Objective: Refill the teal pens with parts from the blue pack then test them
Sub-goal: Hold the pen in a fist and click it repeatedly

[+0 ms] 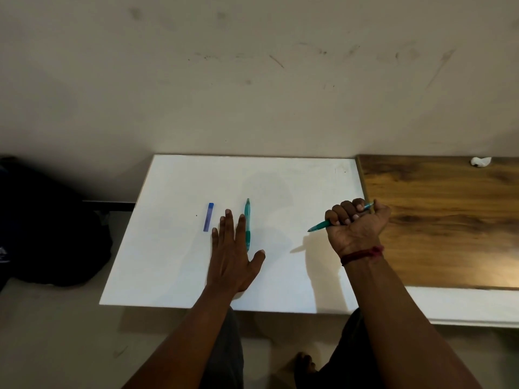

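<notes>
Nearest the camera, the person's two bare forearms reach out over knees in dark grey trousers, and a bare foot (304, 366) rests on the pale floor between them. The left hand (236, 256) lies palm down on the white counter (168, 262), released, fingers straight and slightly spread, thumb angled out to the right, holding nothing. The right hand (355, 226) is raised a little above the counter near its right edge and is clenched in a fist round the held teal pen (318, 226), whose tip points left and down while its back end sticks out past the knuckles to the right; a red thread band (362, 255) circles that wrist. The second teal pen (247, 223) lies lengthwise on the white counter just beside the left index finger; whether the finger touches it cannot be told. The blue pack (208, 217) lies flat just left of the left fingertips, roughly parallel to that pen. To the right, a wooden counter (449, 220) adjoins the white one, with a small crumpled white scrap (480, 161) at its far edge. On the left sits a dark bag (42, 234). Behind everything rises a pale wall (252, 80) marked with scuffs.
</notes>
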